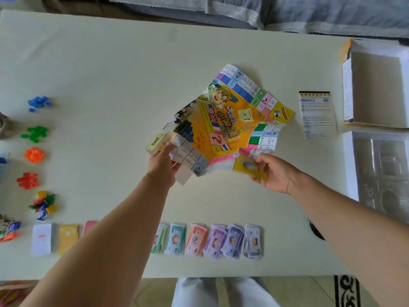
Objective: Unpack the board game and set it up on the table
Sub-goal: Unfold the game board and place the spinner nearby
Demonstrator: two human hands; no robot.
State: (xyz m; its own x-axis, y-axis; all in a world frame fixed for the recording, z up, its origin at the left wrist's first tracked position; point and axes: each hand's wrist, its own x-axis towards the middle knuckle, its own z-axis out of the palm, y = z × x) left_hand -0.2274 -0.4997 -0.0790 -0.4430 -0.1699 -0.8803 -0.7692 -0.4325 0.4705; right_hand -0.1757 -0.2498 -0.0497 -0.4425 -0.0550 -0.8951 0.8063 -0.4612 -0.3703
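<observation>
Left hand (pixel 162 163): at centre frame, fingers curled on the lower-left edge of the game board (pixel 223 120); motion blur hides the exact hold.
Right hand (pixel 276 172): just right of centre, pinching the board's yellow lower-right corner between thumb and fingers.
Game board: a paper sheet in the middle of the desk (pixel 110 63), half opened, creased and buckled, with its near edge lifted. I cannot tell whether the far edge touches the desk.
Step in hand: by my reading, unfolding the board, the last big item to lay out.
Next move: likely to draw the two hands apart to pull out the folds, then lower the sheet flat and press down the creases.
Banknotes (pixel 212 240): sorted piles in a row along the lower centre.
Card piles (pixel 55 239): lower left, beside the banknotes.
Coloured pieces (pixel 35 133): separate heaps down the left edge.
Rule sheet (pixel 316 114): right of the board.
Box (pixel 376 85): upper right, open.
</observation>
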